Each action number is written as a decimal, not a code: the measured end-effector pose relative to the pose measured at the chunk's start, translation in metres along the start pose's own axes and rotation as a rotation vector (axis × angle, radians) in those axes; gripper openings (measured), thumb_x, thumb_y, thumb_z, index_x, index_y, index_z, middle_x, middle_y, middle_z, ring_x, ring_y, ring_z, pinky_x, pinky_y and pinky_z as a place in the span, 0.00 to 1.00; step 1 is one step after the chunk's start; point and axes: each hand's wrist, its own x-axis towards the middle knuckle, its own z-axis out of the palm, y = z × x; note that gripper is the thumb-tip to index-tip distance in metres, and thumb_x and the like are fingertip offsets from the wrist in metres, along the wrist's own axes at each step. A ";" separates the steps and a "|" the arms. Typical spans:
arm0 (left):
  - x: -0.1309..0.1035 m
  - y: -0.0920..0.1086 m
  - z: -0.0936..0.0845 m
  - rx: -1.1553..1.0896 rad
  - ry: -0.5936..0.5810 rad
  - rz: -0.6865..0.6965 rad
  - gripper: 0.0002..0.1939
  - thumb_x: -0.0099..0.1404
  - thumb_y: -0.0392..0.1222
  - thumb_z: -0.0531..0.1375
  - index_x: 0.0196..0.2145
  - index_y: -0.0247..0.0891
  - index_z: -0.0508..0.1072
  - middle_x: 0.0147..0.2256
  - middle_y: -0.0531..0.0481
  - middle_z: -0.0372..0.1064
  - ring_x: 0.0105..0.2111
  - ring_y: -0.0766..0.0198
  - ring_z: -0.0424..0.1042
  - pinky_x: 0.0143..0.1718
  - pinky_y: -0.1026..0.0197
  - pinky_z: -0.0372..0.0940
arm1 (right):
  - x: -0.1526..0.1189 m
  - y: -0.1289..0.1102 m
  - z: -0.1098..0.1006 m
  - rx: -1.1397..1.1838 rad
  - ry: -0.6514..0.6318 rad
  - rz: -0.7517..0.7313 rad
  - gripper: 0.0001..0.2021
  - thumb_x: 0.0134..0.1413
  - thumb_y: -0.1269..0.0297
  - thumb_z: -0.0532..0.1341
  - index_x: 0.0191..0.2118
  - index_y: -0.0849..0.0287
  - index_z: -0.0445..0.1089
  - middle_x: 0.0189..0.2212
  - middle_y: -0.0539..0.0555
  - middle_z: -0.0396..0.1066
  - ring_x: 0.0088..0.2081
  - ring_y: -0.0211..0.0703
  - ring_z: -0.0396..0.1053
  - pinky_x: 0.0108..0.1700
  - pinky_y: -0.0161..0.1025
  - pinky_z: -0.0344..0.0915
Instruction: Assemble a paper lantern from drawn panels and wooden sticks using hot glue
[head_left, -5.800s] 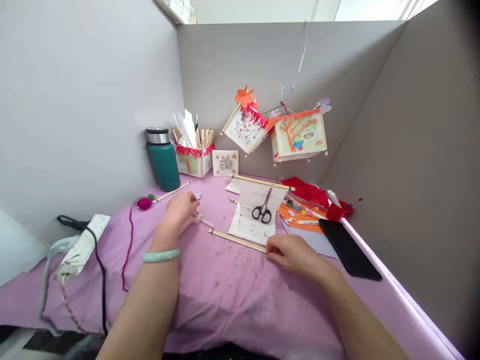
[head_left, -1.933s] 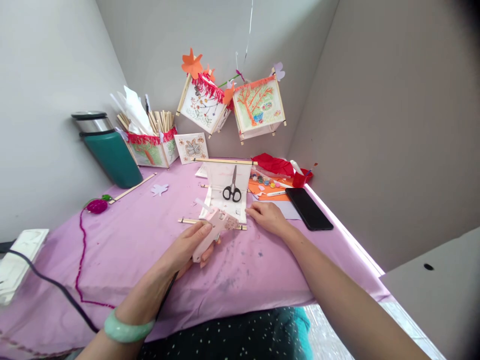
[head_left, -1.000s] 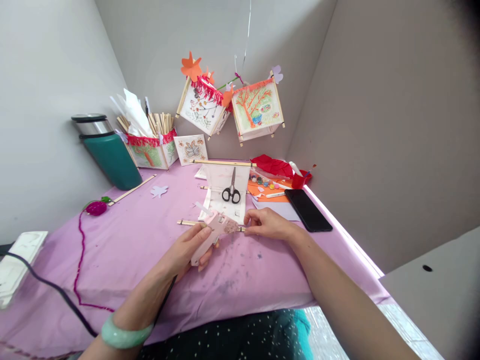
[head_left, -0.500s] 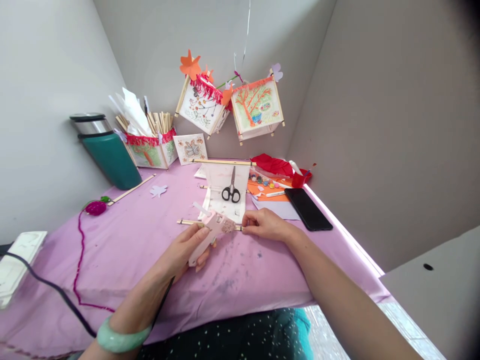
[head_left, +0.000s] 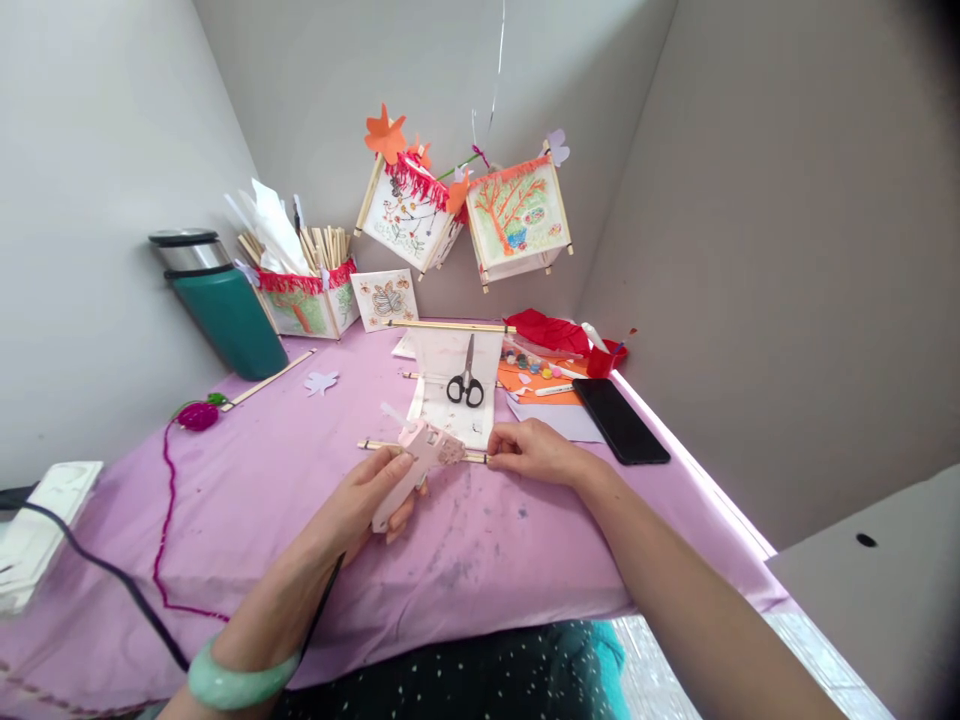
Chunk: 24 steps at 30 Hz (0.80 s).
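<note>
My left hand (head_left: pixel 386 490) is wrapped round a pale pink glue gun (head_left: pixel 412 462), its nozzle end pointing right over a thin wooden stick (head_left: pixel 475 457). The right end of that stick is pinched in my right hand (head_left: pixel 525 450). Behind the glue gun lies a white paper or cloth panel (head_left: pixel 450 402) with sticks across it, and black-handled scissors (head_left: pixel 466 388) rest on it. The far edge of the panel runs along another stick (head_left: pixel 450 326). The glue gun hides part of the near stick.
A black phone (head_left: pixel 621 420), coloured papers (head_left: pixel 536 373) and a red cup (head_left: pixel 600 361) lie right. Left are a teal bottle (head_left: pixel 229 320), a stick holder (head_left: pixel 300 308), magenta yarn (head_left: pixel 198 416) and a black cable (head_left: pixel 112 570). Decorated lanterns (head_left: pixel 517 212) hang behind.
The whole view has shifted slightly. My left hand and the glue gun have moved a little left along the stick; my right hand keeps its pinch.
</note>
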 end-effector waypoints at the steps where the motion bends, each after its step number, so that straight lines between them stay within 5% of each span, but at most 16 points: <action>1: -0.001 0.001 0.000 -0.005 0.004 0.000 0.17 0.61 0.54 0.58 0.35 0.36 0.63 0.30 0.51 0.68 0.14 0.75 0.57 0.12 0.68 0.52 | 0.000 0.000 0.000 -0.004 0.001 -0.002 0.03 0.50 0.65 0.62 0.32 0.57 0.71 0.23 0.46 0.70 0.26 0.34 0.65 0.30 0.32 0.55; 24: -0.017 0.011 -0.011 0.002 0.073 0.014 0.16 0.60 0.52 0.59 0.34 0.37 0.62 0.29 0.53 0.67 0.14 0.76 0.57 0.13 0.68 0.55 | -0.001 -0.001 0.000 0.021 -0.007 0.028 0.04 0.50 0.63 0.61 0.31 0.57 0.70 0.21 0.46 0.68 0.25 0.35 0.64 0.29 0.33 0.55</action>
